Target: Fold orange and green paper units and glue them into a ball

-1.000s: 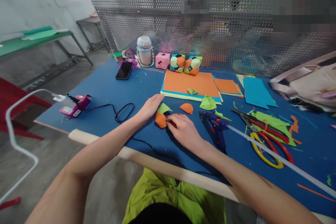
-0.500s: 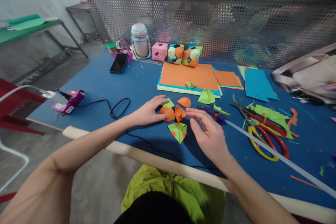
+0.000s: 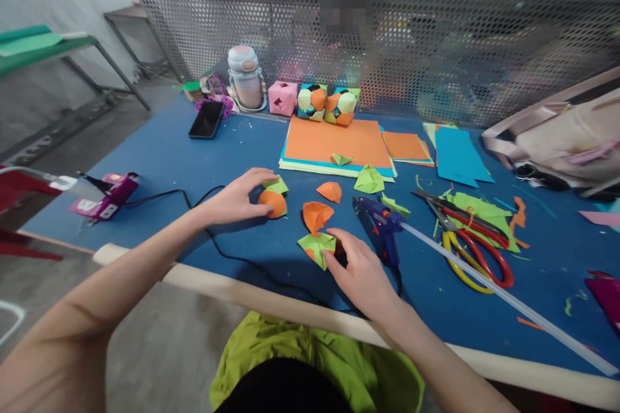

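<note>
My left hand (image 3: 237, 199) has its thumb and fingers around the edge of an orange-and-green folded paper piece (image 3: 274, 204) on the blue table. With thumb and fingertips, my right hand (image 3: 364, 274) grips a green folded paper piece (image 3: 317, 246) with orange corners. Just behind that piece, touching or nearly touching it, is an orange folded piece (image 3: 316, 214). A smaller orange piece (image 3: 330, 191) lies farther back. Right of my right hand lies a blue glue gun (image 3: 382, 222), a long clear glue stick (image 3: 484, 281) reaching out of its back.
Scissors (image 3: 477, 258) and pliers (image 3: 465, 216) lie on green scraps at right. Behind are stacked paper sheets (image 3: 334, 139), paper cubes (image 3: 312, 102), a bottle (image 3: 246, 80) and a phone (image 3: 206, 120). A black cord (image 3: 232, 258) runs across the table to a purple power strip (image 3: 109, 197).
My left hand has slid the orange-and-green piece leftward, away from the others. My right hand has come down and taken hold of the green piece. The view has shifted slightly.
</note>
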The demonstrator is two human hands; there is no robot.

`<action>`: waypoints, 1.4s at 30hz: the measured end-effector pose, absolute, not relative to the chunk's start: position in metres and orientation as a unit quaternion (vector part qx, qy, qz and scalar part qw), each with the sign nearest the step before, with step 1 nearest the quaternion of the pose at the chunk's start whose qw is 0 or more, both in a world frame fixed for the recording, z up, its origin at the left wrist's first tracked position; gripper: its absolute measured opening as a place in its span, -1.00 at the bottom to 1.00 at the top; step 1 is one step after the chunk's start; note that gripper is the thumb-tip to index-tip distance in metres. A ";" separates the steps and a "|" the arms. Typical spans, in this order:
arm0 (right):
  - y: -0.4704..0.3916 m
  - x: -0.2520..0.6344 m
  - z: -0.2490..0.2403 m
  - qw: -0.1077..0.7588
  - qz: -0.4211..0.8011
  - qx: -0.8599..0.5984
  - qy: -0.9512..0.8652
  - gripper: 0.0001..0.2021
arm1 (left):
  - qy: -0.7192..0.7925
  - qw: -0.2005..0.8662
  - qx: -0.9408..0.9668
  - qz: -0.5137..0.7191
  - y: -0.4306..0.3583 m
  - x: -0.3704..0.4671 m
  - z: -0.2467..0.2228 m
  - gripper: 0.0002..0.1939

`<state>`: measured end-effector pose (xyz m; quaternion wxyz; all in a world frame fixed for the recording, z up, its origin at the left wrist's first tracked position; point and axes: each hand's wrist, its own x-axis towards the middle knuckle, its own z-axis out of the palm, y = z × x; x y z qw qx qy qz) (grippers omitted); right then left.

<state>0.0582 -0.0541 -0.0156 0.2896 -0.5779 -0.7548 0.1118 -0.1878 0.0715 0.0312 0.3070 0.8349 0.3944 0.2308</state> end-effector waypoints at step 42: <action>-0.043 0.053 0.024 0.464 0.192 -0.528 -0.685 -0.86 | 0.350 0.572 0.644 0.369 0.008 -0.101 0.022 -0.87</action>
